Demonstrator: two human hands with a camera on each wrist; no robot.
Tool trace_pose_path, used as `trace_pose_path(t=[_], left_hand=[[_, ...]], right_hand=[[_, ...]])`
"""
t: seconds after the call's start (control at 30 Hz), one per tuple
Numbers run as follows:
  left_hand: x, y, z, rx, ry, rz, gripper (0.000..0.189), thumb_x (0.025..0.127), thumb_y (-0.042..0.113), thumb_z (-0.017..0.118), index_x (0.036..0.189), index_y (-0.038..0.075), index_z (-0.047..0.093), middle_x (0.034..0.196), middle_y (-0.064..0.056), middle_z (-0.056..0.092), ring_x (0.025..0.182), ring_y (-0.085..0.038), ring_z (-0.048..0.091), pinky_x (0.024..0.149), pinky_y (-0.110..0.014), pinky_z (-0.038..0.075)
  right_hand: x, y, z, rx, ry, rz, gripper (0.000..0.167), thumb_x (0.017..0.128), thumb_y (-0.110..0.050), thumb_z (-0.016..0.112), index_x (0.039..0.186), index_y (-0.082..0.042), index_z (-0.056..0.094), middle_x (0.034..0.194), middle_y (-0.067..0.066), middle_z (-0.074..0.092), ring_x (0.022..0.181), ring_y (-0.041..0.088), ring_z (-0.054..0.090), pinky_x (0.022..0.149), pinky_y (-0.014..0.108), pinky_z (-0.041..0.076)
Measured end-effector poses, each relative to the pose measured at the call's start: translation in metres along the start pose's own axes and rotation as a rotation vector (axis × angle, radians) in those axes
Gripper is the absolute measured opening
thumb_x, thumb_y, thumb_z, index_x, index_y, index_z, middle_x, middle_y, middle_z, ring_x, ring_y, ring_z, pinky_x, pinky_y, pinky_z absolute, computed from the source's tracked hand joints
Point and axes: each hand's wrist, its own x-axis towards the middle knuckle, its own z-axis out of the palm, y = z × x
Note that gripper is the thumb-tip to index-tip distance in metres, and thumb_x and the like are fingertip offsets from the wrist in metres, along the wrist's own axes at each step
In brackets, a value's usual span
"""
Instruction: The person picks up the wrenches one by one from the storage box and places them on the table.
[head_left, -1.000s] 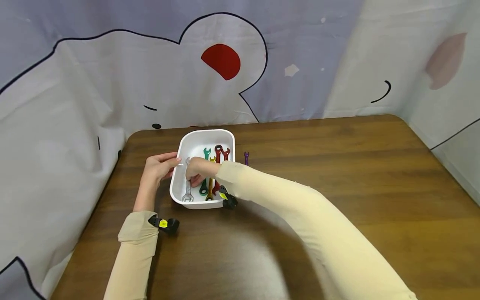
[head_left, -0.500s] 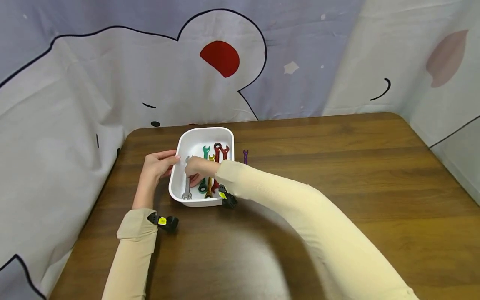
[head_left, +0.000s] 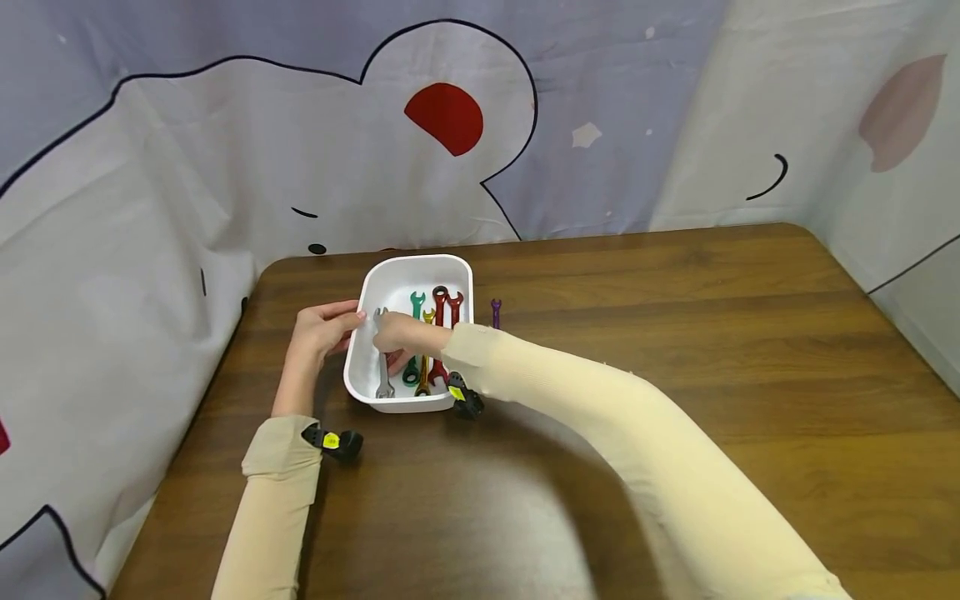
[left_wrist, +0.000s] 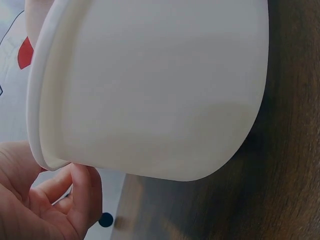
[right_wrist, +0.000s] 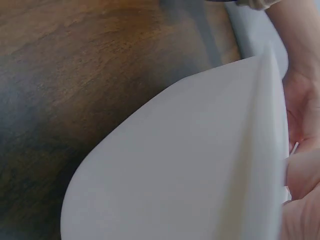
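A white plastic tray [head_left: 412,406] with rounded corners stands on the table. My left hand [head_left: 318,332] grips its left rim, thumb on top; the left wrist view shows the curled fingers [left_wrist: 86,192] below the lip. My right hand [head_left: 405,335] reaches inside from the right and pinches a silver wrench [head_left: 384,379] around its shaft, near the left wall. The fingertips are partly hidden. To the right of that wrench lie a green wrench [head_left: 411,373], a yellow wrench [head_left: 423,375] and red wrenches [head_left: 440,304], crossed by the hand and wrist.
Beside the tray's right wall a small purple wrench [head_left: 496,310] lies on the brown wooden table [head_left: 637,300], partly covered by the right sleeve [head_left: 540,367]. A printed curtain [head_left: 585,100] hangs behind the table's far edge.
The silver wrench has turned slightly, its near end swinging a little right inside the tray. The left hand keeps its grip on the rim. The head view has shifted slightly.
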Motion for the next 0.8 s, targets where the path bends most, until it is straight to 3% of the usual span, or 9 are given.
trace_pose_path(t=[0.17,0.4,0.6,0.8], left_hand=[[0.001,0.0,-0.001,0.003,0.006,-0.009,0.047,0.094,0.025,0.062,0.138,0.011,0.053,0.136,-0.014,0.056,0.084,-0.006,0.055,0.065,-0.014,0.049],[-0.002,0.0,-0.002,0.014,0.005,0.003,0.046,0.094,0.024,0.061,0.138,0.01,0.053,0.136,-0.015,0.054,0.087,-0.008,0.055,0.066,-0.014,0.05],[-0.002,0.001,-0.001,0.015,0.015,0.005,0.045,0.094,0.023,0.061,0.137,0.01,0.054,0.136,-0.014,0.054,0.094,-0.013,0.055,0.065,-0.014,0.049],[-0.001,0.0,0.0,0.017,0.014,-0.001,0.047,0.094,0.024,0.062,0.137,0.011,0.054,0.135,-0.013,0.055,0.09,-0.009,0.055,0.067,-0.015,0.049]], right_hand=[[-0.003,0.001,-0.006,-0.017,0.012,-0.041,0.022,0.093,0.003,0.046,0.114,0.005,0.044,0.085,0.01,0.048,0.07,0.023,0.059,0.075,0.031,0.058],[-0.003,0.004,-0.019,0.027,0.041,-0.079,0.029,0.09,0.005,0.044,0.119,0.009,0.044,0.09,0.014,0.052,0.069,0.024,0.058,0.076,0.036,0.058],[-0.005,0.006,-0.028,0.048,0.073,-0.103,0.003,0.088,0.004,0.047,0.088,0.002,0.045,0.079,0.01,0.049,0.06,0.022,0.058,0.077,0.037,0.058],[-0.011,0.01,-0.036,0.008,0.086,-0.169,0.037,0.089,0.003,0.049,0.059,-0.011,0.032,0.065,0.002,0.039,0.055,0.017,0.056,0.069,0.03,0.059]])
